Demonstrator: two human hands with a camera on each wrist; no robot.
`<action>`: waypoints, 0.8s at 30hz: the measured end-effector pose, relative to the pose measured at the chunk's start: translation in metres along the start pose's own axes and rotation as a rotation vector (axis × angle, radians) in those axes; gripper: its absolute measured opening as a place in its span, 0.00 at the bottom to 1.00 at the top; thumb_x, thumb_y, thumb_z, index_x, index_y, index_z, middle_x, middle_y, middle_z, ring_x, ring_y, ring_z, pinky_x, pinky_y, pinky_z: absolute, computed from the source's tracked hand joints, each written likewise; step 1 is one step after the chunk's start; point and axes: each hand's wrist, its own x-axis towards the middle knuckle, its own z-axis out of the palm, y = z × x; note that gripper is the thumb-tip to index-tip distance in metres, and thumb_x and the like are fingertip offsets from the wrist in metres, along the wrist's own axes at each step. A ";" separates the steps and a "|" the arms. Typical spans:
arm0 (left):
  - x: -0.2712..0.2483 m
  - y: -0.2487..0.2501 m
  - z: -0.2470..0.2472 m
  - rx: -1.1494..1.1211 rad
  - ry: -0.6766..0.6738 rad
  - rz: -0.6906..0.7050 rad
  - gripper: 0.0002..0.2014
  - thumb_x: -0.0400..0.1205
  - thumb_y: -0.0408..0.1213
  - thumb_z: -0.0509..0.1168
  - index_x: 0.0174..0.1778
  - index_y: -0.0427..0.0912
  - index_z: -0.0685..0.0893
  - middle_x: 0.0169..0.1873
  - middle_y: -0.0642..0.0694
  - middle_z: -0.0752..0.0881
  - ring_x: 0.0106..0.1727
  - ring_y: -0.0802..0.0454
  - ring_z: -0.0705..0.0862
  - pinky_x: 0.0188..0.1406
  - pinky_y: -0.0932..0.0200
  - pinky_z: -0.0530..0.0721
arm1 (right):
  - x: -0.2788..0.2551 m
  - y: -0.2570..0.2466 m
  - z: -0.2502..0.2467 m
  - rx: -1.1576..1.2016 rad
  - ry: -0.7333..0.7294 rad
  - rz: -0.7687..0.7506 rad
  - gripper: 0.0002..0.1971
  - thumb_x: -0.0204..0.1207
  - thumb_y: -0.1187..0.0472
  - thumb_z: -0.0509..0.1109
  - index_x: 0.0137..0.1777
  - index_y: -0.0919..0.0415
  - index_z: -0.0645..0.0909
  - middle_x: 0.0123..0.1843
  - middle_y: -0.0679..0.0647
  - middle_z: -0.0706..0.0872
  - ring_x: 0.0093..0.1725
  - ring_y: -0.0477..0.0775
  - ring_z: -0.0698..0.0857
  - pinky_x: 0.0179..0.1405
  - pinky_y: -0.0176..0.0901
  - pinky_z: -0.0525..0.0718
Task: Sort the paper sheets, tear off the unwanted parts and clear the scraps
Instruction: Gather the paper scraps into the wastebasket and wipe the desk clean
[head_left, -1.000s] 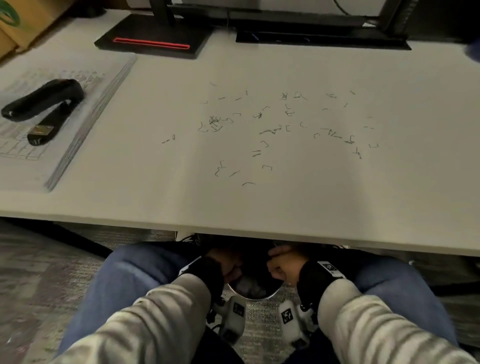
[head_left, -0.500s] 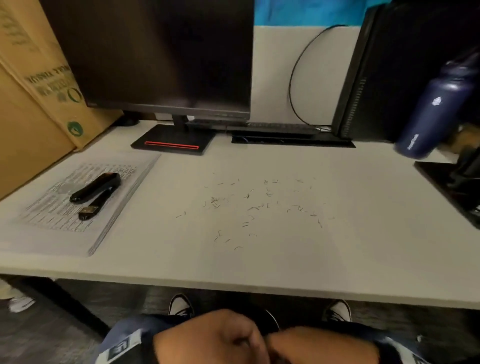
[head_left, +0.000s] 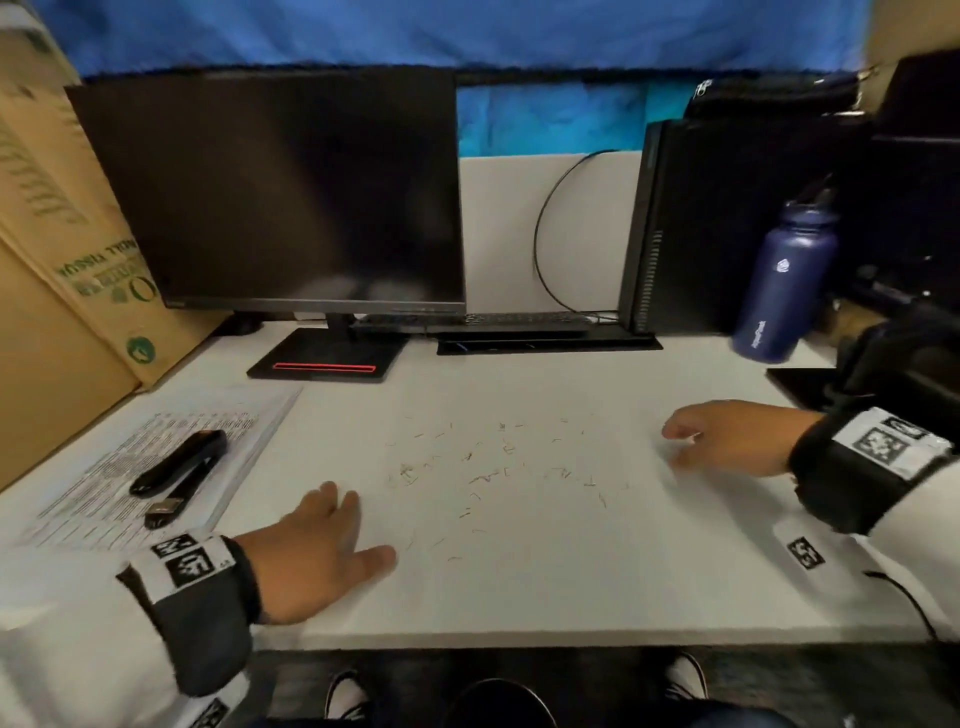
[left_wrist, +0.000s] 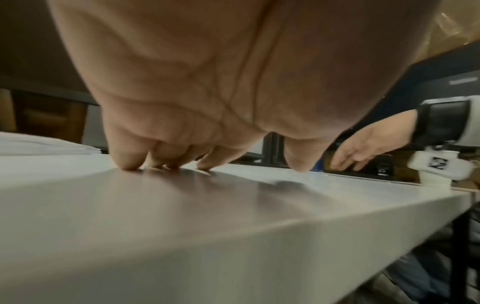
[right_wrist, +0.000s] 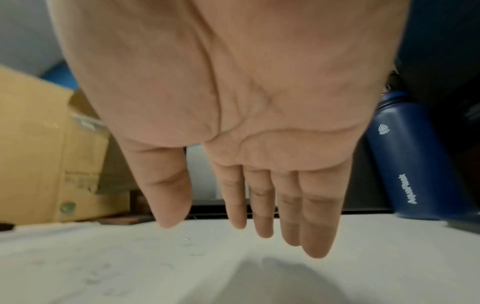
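Loose bent staples (head_left: 498, 467) lie scattered over the middle of the white desk (head_left: 571, 587). A stack of printed paper sheets (head_left: 98, 499) sits at the desk's left, with a black stapler (head_left: 176, 465) on top. My left hand (head_left: 337, 535) is flat, its fingertips (left_wrist: 127, 164) touching the desk just left of the staples. My right hand (head_left: 691, 441) hovers a little above the desk right of the staples, its fingers (right_wrist: 262, 216) straight and empty. The stack's edge (left_wrist: 52, 146) shows in the left wrist view.
A dark monitor (head_left: 291, 208) on its stand (head_left: 324, 358) is at the back, a keyboard (head_left: 498, 325) beside it. A black computer tower (head_left: 691, 228) and a navy bottle (head_left: 784, 286) stand back right. Cardboard boxes (head_left: 62, 270) lean at the left. Black gear (head_left: 904, 338) crowds the right edge.
Both hands came up from under the desk, where they were together near my lap, and now sit spread apart on either side of the staples. My view lifted towards the monitor.
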 end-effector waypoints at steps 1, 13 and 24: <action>0.000 0.007 -0.001 0.011 -0.009 0.033 0.46 0.81 0.70 0.47 0.88 0.42 0.47 0.88 0.44 0.44 0.88 0.49 0.49 0.84 0.52 0.54 | 0.011 0.000 -0.003 -0.058 -0.011 0.032 0.26 0.80 0.45 0.68 0.77 0.48 0.74 0.76 0.47 0.77 0.73 0.51 0.76 0.78 0.46 0.70; 0.068 0.030 -0.066 0.193 0.098 0.100 0.26 0.90 0.40 0.52 0.84 0.37 0.60 0.86 0.40 0.56 0.86 0.45 0.59 0.83 0.51 0.60 | 0.065 -0.091 0.004 -0.092 -0.115 -0.048 0.33 0.78 0.36 0.61 0.80 0.52 0.69 0.83 0.53 0.70 0.77 0.57 0.73 0.71 0.52 0.71; 0.139 0.039 -0.064 0.061 0.126 0.098 0.25 0.90 0.42 0.53 0.83 0.39 0.64 0.81 0.38 0.66 0.80 0.40 0.68 0.79 0.45 0.67 | 0.058 -0.093 -0.002 0.007 -0.106 -0.148 0.29 0.84 0.48 0.63 0.85 0.48 0.63 0.85 0.48 0.67 0.81 0.55 0.69 0.82 0.50 0.64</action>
